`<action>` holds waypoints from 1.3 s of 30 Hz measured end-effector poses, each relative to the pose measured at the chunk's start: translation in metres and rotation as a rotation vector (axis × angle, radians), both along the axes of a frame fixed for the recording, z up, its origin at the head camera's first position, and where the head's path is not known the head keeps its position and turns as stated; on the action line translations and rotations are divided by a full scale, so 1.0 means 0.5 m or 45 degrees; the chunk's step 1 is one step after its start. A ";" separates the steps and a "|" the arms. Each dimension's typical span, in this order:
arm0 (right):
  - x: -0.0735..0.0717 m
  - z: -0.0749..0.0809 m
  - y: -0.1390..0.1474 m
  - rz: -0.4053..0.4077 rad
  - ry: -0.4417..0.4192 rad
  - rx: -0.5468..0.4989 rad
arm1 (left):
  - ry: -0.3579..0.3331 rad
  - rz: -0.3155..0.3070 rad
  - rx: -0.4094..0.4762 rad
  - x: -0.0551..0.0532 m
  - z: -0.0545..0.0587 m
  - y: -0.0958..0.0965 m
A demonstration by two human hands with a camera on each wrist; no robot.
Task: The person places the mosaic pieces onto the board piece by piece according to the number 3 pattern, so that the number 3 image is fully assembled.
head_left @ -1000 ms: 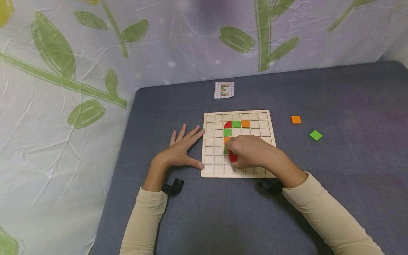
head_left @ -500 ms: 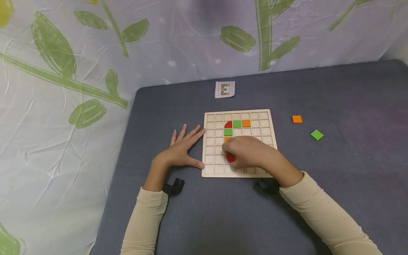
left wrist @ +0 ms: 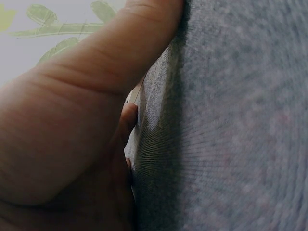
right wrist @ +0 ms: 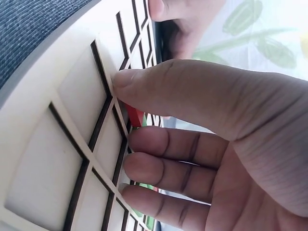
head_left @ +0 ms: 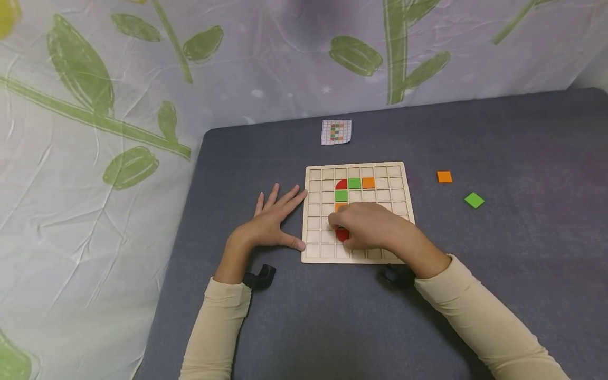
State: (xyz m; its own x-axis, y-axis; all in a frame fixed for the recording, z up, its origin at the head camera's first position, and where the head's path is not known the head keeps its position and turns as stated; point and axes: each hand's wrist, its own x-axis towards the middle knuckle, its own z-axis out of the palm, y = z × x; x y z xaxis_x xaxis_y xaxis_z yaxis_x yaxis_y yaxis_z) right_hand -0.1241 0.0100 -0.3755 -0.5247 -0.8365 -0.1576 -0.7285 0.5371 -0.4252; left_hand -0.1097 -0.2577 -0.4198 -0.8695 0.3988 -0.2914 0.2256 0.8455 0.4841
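Observation:
A wooden grid board (head_left: 313, 253) lies on the dark table. My right hand (head_left: 372, 226) is over its middle, holding a red rounded tile (head_left: 341, 235) between thumb and fingers. In the right wrist view the thumb presses down at the grid, with the red tile (right wrist: 135, 115) beside it. Above that tile, one column holds a red quarter-round tile (head_left: 341, 184), a green square (head_left: 341, 195) and a partly covered orange square (head_left: 339, 207); my fingers hide what lies below. My left hand (head_left: 266, 227) rests with fingers spread, index fingertip and thumb touching the board's left edge.
A second green square (head_left: 354, 183) and another orange square (head_left: 368, 182) continue the board's upper row. A loose orange tile (head_left: 444, 177) and a loose green tile (head_left: 474, 200) lie right of the board. Behind it is a small printed pattern card (head_left: 336, 132).
My right hand has shifted slightly left with the red rounded tile, now in line with the column of tiles above. My left hand has stayed at the board's edge.

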 end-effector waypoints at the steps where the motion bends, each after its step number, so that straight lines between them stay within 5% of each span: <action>1: 0.000 0.001 -0.001 0.001 -0.001 0.000 | 0.001 0.001 -0.001 0.000 0.001 0.000; 39: 0.014 -0.016 0.020 -0.031 0.100 -0.169 | -0.004 0.004 0.017 -0.002 0.002 0.001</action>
State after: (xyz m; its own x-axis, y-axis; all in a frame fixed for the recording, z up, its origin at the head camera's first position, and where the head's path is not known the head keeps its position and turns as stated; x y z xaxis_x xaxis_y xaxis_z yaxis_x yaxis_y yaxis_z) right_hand -0.1172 0.0202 -0.3835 -0.5512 -0.8343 -0.0040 -0.7500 0.4976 -0.4358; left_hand -0.1107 -0.2573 -0.4190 -0.8701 0.3996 -0.2885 0.2212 0.8397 0.4959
